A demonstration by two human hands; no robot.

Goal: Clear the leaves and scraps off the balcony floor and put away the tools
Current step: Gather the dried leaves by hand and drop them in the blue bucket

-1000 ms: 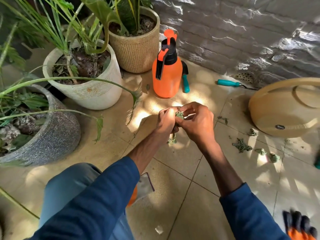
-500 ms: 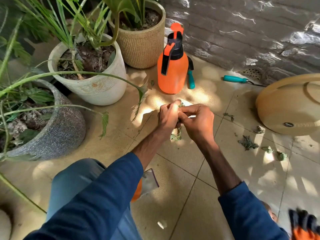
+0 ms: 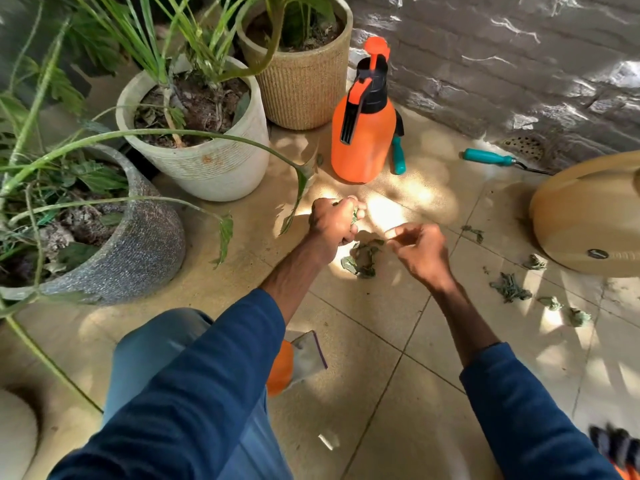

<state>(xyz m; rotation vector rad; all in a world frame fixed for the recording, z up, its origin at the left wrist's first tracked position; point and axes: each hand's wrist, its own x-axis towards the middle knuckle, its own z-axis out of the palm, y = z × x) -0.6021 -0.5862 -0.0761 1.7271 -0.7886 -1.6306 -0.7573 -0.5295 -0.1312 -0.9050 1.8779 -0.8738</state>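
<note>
Your L hand (image 3: 334,221) is curled in a fist round a small wad of green leaf scraps (image 3: 354,215), w/ bits poking out by the fingers, and it hangs over a sun patch on the tiled balcony floor (image 3: 381,375). Your R hand (image 3: 420,252) is near it but not touching. Its fingers are loosely curled, thumb and forefinger reach toward the L, and nothing shows in it. Between and just below both hands a leaf pile (image 3: 362,258) lies on the floor. More loose scraps (image 3: 510,288) are scattered to the R, near a tan round plastic vessel (image 3: 588,216) lying at the frame edge. An orange pressure sprayer (image 3: 362,133) stands upright beyond your hands, w/ a teal-handled tool (image 3: 397,156) just beside it on the R. A 2nd teal-handled tool (image 3: 488,156) lies flat further R, near the floor drain (image 3: 523,147) at the foot of the brick wall (image 3: 502,64). To the L stand 3 planted pots: a white ribbed pot (image 3: 197,168), a tan ribbed pot (image 3: 301,84) behind it and a grey speckled pot (image 3: 138,244) nearest you. An orange-black glove (image 3: 616,448) shows at the bottom R corner, blurred.
</note>
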